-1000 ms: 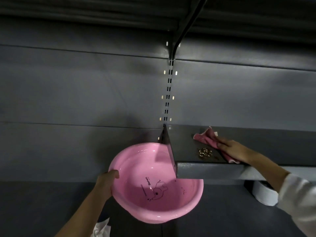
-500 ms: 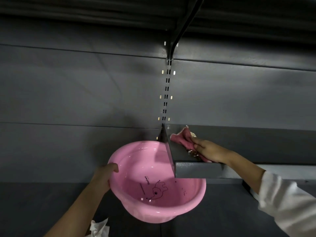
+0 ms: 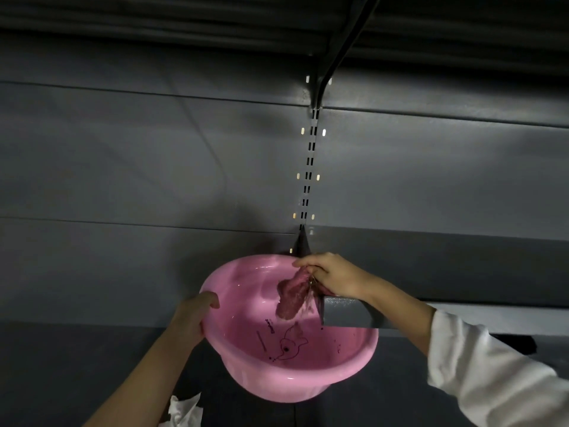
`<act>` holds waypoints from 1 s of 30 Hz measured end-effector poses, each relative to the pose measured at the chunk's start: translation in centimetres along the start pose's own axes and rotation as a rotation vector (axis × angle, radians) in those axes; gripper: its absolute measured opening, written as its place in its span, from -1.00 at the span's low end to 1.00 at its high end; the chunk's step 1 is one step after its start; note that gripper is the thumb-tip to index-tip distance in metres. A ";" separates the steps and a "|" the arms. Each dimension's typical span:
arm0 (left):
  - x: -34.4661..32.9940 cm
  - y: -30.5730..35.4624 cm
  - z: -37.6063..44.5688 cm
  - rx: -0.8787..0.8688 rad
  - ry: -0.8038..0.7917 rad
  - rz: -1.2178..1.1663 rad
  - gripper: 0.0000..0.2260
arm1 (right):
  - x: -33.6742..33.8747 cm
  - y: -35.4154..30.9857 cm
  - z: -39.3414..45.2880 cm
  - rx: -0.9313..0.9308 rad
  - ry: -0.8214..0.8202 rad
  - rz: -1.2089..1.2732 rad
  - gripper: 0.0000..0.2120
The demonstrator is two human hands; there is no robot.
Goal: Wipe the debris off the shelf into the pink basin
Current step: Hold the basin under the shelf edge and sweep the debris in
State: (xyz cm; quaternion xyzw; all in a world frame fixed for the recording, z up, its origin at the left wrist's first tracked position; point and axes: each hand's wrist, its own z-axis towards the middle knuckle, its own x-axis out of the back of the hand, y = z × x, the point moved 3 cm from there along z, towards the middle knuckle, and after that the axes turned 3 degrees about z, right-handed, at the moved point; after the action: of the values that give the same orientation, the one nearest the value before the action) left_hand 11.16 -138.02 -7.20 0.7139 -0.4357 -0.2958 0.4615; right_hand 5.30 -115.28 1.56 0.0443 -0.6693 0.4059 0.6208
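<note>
A: Debris (image 3: 310, 298), where was it at that moment?

B: It was tipping off the left end of the shelf (image 3: 348, 315), a blurred streak of small bits falling beside the cloth (image 3: 292, 295) and into the pink basin (image 3: 354, 355) held just under that end. A second before, it had lain as a small heap on the shelf top, right of the edge, with the cloth behind it.

A: So the sweep had gone through?

B: It looked so. The right hand (image 3: 334, 277) had travelled left along the shelf until it was at the end, and the cloth now hung over the edge above the basin. I'd judge the main push was done, though the hand hid the shelf top beneath it, so I couldn't tell whether any bits remained there.

A: And the hands?

B: The right fingers were closed around the cloth, bunching it. The left hand (image 3: 194, 318) gripped the basin's left rim, fingers curled over the lip, keeping it up against the shelf end.

A: Anything in the basin?

B: A few dark specks on the bottom near the printed cartoon, and some at the right wall. No water that I could make out.

A: Around them?

B: Dark grey back panels with a slotted upright (image 3: 308, 180) behind, and a crumpled white paper (image 3: 184, 411) low at the near left.
</note>
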 end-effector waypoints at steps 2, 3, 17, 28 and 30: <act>-0.1 0.1 0.0 0.000 0.010 0.010 -0.76 | -0.2 -0.6 0.3 0.033 -0.029 -0.022 -0.67; -0.2 0.1 0.0 -0.001 0.012 0.017 -0.76 | -0.4 -1.1 0.5 0.058 -0.036 -0.029 -0.68; -0.6 -0.1 0.0 -0.032 0.000 0.027 -0.86 | 1.9 -0.9 1.9 0.142 0.221 0.106 -0.75; -2.4 -0.9 0.5 -0.006 -0.060 0.065 -0.81 | 5.4 8.4 -4.6 -0.075 0.208 -0.008 -0.87; -2.8 -1.0 0.5 0.007 -0.061 0.073 -0.79 | 4.8 7.9 -4.9 -0.040 0.118 -0.074 -0.85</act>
State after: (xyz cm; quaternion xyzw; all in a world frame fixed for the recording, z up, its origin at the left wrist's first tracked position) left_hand 9.82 -135.49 -8.29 0.6897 -0.4763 -0.2991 0.4561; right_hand 3.65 -104.94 1.39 0.0326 -0.6373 0.3712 0.6745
